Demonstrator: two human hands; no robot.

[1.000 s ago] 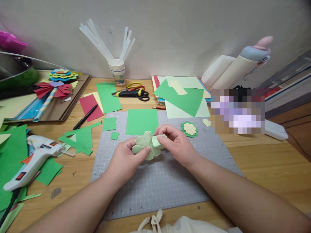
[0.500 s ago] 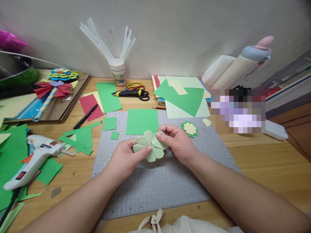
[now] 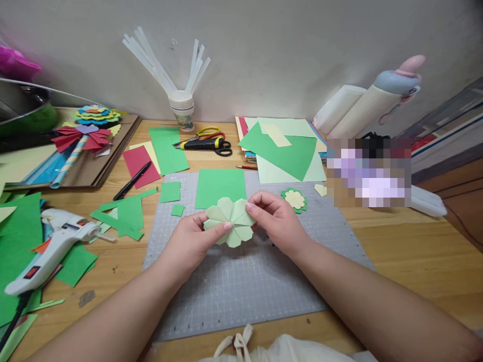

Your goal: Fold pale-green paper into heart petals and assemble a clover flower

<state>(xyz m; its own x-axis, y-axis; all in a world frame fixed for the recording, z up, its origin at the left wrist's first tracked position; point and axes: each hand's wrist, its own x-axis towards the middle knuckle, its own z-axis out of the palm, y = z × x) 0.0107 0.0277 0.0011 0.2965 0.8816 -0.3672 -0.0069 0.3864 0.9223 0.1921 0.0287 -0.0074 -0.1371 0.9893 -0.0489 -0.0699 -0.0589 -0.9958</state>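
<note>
A pale green paper flower (image 3: 236, 235) with creased, rounded petals is held above the grey cutting mat (image 3: 241, 296). My left hand (image 3: 192, 239) pinches its left side, thumb on top near the centre and fingers partly hidden beneath. At the right edge, my right hand (image 3: 277, 218) grips a petal between thumb and fingers. Just behind the flower lies a green paper square (image 3: 221, 186). To the right, a smaller cream flower on a green one (image 3: 294, 199) rests on the mat, with a cream paper heart (image 3: 320, 189) beyond it.
On the left lie a white glue gun (image 3: 56, 246), green scraps (image 3: 128, 216) and a black pen (image 3: 132, 181). Scissors (image 3: 215, 143), a paper cup (image 3: 183, 113) holding translucent sticks, and a stack of coloured paper (image 3: 290, 161) stand along the back. A bottle (image 3: 373, 100) leans at right.
The paper flower has turned and opened flatter, its petals now spread more evenly. My right fingers have shifted slightly outward to its right edge; the left thumb stays near the centre.
</note>
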